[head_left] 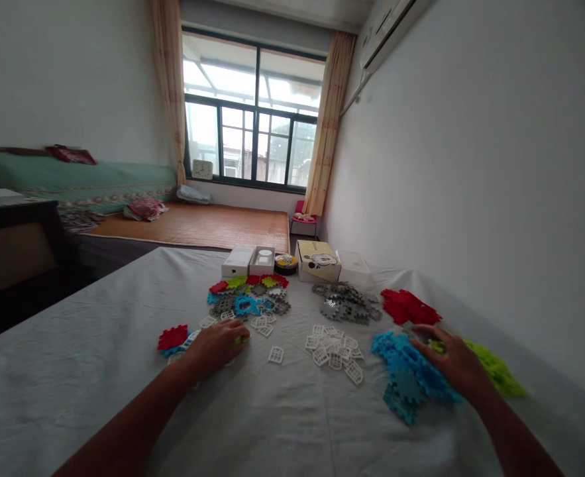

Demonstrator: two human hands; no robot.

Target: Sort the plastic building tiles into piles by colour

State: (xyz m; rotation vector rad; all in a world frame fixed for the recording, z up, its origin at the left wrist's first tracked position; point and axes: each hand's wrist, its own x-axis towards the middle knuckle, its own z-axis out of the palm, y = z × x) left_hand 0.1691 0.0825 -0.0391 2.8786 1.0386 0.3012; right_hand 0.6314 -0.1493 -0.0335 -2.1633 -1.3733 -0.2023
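Observation:
My left hand (217,350) is curled over a lime-green jigsaw-edged plastic piece (241,340), which shows under its fingertips. Beneath and beside that hand lie white lattice window pieces (207,322), with a red piece (173,336) and some blue to its left. Over on the right, my right hand (448,361) hovers with thumb and fingers apart between a blue heap (406,354) and a lime-green heap (495,371). Some lime green shows in the gap of that hand; whether it touches a piece I cannot tell. A red heap (411,307) lies just beyond it.
White window pieces (334,348) are piled mid-table, with a single one (275,354) apart. Behind them lie grey pieces (349,303) and a mixed-colour group (247,305). White boxes (236,262), a round tin (286,264), a yellow box (318,260) and a clear container (354,266) line the far edge.

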